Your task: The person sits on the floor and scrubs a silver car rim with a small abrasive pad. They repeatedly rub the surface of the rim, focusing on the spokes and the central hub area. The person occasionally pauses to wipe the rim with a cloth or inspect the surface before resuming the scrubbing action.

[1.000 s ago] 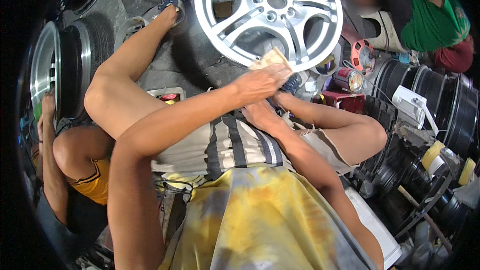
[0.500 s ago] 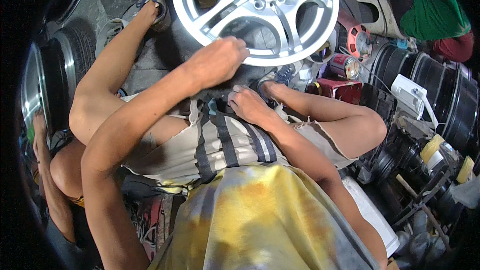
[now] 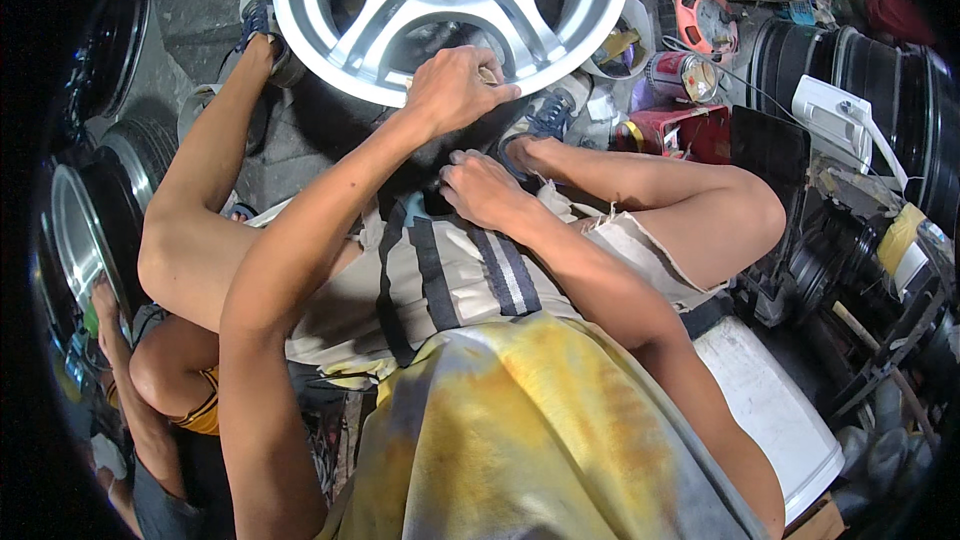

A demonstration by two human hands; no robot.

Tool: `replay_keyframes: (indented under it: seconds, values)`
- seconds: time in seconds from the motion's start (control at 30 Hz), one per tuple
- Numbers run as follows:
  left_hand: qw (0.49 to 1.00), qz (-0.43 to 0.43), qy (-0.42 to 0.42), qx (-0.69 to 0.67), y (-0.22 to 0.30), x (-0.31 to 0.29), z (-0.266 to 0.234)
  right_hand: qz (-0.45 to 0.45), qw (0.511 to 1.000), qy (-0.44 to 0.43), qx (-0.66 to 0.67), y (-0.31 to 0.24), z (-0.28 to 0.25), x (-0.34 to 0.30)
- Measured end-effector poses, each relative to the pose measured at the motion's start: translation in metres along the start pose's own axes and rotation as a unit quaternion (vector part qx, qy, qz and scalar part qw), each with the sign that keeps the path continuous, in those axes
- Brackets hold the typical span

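Observation:
A silver alloy wheel rim [image 3: 355, 75] with split spokes lies face up between my feet, its upper edge cut off by the picture. My left hand [image 3: 450, 92] is at the rim's near edge, fingers bent over the lip and thumb stretched to the right. Between its fingers shows a small tan piece [image 3: 487, 76], perhaps folded sandpaper; most of it is covered. Apart from the wheel, my right hand [image 3: 485, 190] hangs in front of my lap. Its fingers are loosely curled with the thumb held apart, and nothing shows in them.
To the right stand a paint can [image 3: 682, 76], a red container [image 3: 685, 130], a white bucket [image 3: 640, 25] and an orange-red reel-like part [image 3: 706, 18]. Dark wheels [image 3: 790, 55] are stacked beyond. At left, another person's arm [image 3: 150, 430] reaches toward a polished wheel [image 3: 85, 230].
The view has shifted, so the wheel sits farther left and higher. My left hand has moved along the near edge, and the tan piece now shows. My right hand stays near my lap.

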State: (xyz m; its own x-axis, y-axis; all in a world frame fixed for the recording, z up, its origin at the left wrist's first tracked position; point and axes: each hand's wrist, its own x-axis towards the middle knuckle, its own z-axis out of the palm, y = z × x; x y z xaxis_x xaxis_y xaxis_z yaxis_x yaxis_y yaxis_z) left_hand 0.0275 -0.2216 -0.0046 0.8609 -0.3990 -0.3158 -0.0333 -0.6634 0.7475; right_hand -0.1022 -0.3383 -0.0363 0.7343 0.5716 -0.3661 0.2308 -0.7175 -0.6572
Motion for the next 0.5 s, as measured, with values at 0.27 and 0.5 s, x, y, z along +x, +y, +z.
replay_keyframes:
  seconds: [0.27,0.5]
  values:
    - [0.996,0.011,0.086,-0.023,0.007,0.011,0.028,0.050,0.996,-0.075,-0.012,-0.005,-0.007,0.005]
    - [0.999,-0.015,0.018,-0.043,0.011,0.011,0.018,0.036,0.994,-0.090,-0.045,-0.003,-0.001,0.004]
